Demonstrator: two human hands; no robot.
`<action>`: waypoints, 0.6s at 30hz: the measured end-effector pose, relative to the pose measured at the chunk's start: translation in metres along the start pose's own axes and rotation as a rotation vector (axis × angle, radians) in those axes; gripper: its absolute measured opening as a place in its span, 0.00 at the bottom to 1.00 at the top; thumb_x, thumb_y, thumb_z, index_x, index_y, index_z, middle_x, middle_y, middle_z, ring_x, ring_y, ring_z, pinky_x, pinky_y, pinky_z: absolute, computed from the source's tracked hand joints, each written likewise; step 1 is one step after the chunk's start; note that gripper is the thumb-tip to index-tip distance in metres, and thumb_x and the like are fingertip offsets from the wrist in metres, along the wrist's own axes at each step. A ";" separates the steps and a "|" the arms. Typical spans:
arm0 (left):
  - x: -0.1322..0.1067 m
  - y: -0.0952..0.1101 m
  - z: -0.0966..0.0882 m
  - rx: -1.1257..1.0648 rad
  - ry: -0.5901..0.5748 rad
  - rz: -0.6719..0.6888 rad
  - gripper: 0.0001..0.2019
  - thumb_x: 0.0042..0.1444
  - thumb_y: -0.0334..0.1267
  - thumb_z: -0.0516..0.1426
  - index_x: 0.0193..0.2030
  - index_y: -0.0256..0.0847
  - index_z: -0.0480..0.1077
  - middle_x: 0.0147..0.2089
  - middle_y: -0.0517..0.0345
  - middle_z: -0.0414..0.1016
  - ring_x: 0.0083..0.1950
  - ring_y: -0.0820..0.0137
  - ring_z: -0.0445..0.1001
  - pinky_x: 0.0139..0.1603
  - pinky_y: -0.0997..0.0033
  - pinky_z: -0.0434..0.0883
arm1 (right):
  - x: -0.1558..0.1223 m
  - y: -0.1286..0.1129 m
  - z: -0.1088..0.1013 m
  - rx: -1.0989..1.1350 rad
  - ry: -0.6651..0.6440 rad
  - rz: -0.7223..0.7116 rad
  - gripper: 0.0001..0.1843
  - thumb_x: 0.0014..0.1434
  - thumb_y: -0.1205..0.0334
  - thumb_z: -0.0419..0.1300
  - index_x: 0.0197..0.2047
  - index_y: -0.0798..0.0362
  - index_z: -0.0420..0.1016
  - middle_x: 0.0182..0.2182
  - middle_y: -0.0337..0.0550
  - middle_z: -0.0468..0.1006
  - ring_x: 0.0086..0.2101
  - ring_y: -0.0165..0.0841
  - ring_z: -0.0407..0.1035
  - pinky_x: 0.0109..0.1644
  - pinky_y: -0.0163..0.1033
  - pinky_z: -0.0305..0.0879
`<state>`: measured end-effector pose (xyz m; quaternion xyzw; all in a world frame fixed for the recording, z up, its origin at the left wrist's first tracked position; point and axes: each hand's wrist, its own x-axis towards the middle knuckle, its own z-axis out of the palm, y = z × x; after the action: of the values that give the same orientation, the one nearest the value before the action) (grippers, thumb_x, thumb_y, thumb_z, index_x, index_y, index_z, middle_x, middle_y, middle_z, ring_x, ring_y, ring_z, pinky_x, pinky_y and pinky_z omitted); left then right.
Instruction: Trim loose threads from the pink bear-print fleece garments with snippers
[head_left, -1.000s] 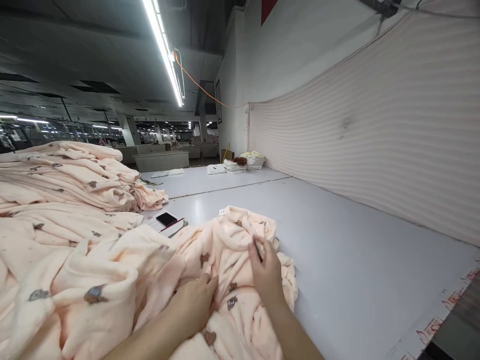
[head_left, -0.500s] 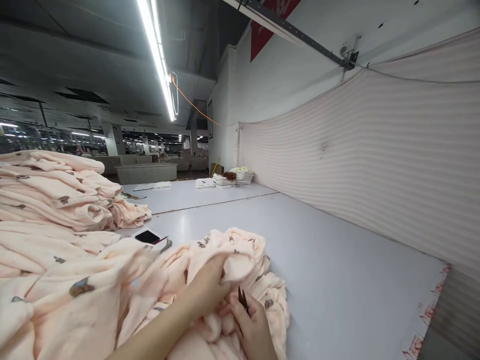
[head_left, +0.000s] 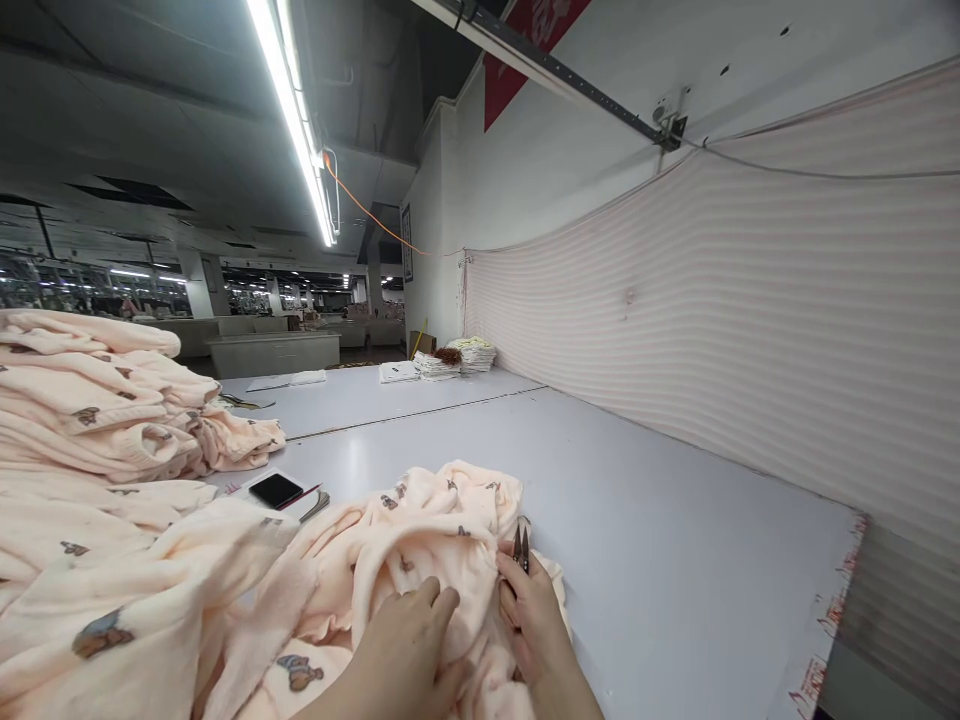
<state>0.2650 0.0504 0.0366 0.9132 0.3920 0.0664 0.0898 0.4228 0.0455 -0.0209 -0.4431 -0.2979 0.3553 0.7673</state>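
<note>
Two hands at bottom centre: left hand [head_left: 409,640] lies open on the peach fleece garment [head_left: 420,525], right hand [head_left: 534,625] wraps thread snips [head_left: 520,545]. Fleece looks soft and floppy, probably best pinched at a fold.

Snips [head_left: 520,548] — handles hidden inside right hand [head_left: 534,620].
</note>
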 end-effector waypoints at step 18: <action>0.014 0.005 0.000 -0.891 0.432 -0.090 0.07 0.54 0.40 0.52 0.32 0.42 0.68 0.28 0.60 0.69 0.32 0.65 0.68 0.34 0.68 0.66 | -0.043 -0.040 0.010 -0.325 -0.115 -0.210 0.13 0.54 0.52 0.62 0.40 0.49 0.73 0.38 0.42 0.78 0.42 0.38 0.74 0.44 0.34 0.70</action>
<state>0.2782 0.0572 0.0382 0.7338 0.3741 0.4110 0.3908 0.4015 0.0014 0.0129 -0.5066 -0.4395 0.2453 0.7000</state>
